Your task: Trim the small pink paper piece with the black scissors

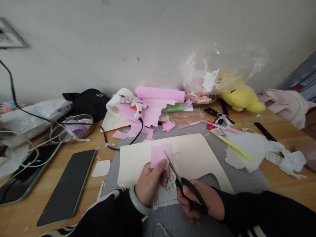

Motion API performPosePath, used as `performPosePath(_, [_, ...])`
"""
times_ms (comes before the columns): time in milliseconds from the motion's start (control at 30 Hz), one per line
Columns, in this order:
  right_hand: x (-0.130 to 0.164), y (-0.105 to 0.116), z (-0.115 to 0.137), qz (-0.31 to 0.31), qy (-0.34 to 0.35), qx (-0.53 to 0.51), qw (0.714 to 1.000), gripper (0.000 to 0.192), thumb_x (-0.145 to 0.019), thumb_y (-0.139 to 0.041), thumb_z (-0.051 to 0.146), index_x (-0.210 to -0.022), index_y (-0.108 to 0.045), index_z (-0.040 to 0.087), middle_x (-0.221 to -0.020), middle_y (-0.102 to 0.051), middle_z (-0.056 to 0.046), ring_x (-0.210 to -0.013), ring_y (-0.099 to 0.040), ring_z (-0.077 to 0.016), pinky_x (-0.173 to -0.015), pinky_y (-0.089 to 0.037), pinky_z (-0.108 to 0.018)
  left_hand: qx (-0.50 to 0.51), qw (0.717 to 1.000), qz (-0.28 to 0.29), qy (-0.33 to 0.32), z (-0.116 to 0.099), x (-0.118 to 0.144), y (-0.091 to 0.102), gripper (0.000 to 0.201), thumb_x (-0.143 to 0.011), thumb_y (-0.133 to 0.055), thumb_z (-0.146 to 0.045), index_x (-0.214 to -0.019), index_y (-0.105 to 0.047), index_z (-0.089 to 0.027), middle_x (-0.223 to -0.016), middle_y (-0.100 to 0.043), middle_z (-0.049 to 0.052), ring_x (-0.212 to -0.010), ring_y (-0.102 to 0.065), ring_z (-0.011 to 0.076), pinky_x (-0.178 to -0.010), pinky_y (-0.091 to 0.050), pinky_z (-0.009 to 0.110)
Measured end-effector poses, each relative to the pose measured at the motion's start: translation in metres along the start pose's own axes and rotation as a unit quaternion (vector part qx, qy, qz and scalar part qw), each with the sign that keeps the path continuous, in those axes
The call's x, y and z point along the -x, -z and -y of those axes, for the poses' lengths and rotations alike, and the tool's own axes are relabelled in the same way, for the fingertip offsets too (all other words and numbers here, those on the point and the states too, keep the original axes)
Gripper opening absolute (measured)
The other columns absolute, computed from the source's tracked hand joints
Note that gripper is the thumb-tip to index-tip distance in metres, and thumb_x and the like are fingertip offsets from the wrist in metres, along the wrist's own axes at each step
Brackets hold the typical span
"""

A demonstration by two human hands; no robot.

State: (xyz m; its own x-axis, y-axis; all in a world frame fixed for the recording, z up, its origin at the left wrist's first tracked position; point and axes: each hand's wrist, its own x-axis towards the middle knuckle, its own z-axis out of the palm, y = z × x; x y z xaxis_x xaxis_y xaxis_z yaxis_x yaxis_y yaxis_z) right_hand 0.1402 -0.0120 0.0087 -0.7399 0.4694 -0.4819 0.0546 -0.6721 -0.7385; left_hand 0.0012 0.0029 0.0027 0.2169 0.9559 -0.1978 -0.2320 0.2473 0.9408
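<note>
1. Grey wall behind a wooden worktop, v. cluttered; grey mat under the work.
2. L grip pinching small pink paper, thumb on top, over the cream sheet. R grip wrapped round scissors, tips at paper's R edge; can't tell if blades are parted.
3. Nick risk: L thumb is just beside the blades; a slip of either grip could catch skin.
4. Crooked cut/tear poss.: paper looks thin, held nr its lower R corner only, so the free top may flop.
5. Blades dipping too low might snip the cream sheet.
6. Glue gun lies on pink scraps; can't tell if hot. Its cord reaches the sheet's corner, so a tug could drag it.
</note>
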Motion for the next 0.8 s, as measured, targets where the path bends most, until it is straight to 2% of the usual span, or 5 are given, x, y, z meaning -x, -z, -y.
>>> performPosePath(233, [0.0014, -0.0015, 0.0019, 0.005, -0.001, -0.033, 0.999, 0.057, -0.041, -0.049, 0.069, -0.048, -0.03, 0.015, -0.031, -0.034, 0.009, -0.024, -0.033, -0.0017, -0.025, -0.032, -0.014, -0.003, 1.0, -0.001, -0.002, -0.0001, 0.0008, 0.0008, 0.036, -0.076, -0.04, -0.035, -0.046, -0.048, -0.015, -0.032, -0.038, -0.004, -0.035, -0.036, 0.0081, -0.044, -0.027, 0.022])
performPosePath(500, [0.0015, -0.0048, 0.0064, -0.04, -0.049, 0.028, 0.998, 0.063, -0.032, -0.043, 0.075, -0.046, -0.03, 0.015, -0.026, -0.031, 0.009, -0.024, -0.033, -0.003, -0.024, -0.03, -0.015, -0.018, 1.0, -0.003, 0.007, -0.0007, -0.0001, -0.0002, 0.037, -0.075, -0.041, -0.036, -0.045, -0.049, -0.015, -0.03, -0.038, -0.004, -0.035, -0.036, 0.0082, -0.043, -0.027, 0.022])
performPosePath(800, [0.0027, -0.0044, 0.0035, -0.066, -0.052, 0.041, 0.996, 0.059, -0.041, -0.041, 0.074, -0.047, -0.033, 0.015, -0.027, -0.034, 0.007, -0.024, -0.034, -0.0041, -0.023, -0.028, -0.014, -0.003, 1.0, -0.017, 0.01, -0.0004, -0.0004, -0.001, 0.036, -0.074, -0.041, -0.036, -0.045, -0.048, -0.016, -0.03, -0.038, -0.004, -0.035, -0.035, 0.0084, -0.043, -0.027, 0.022])
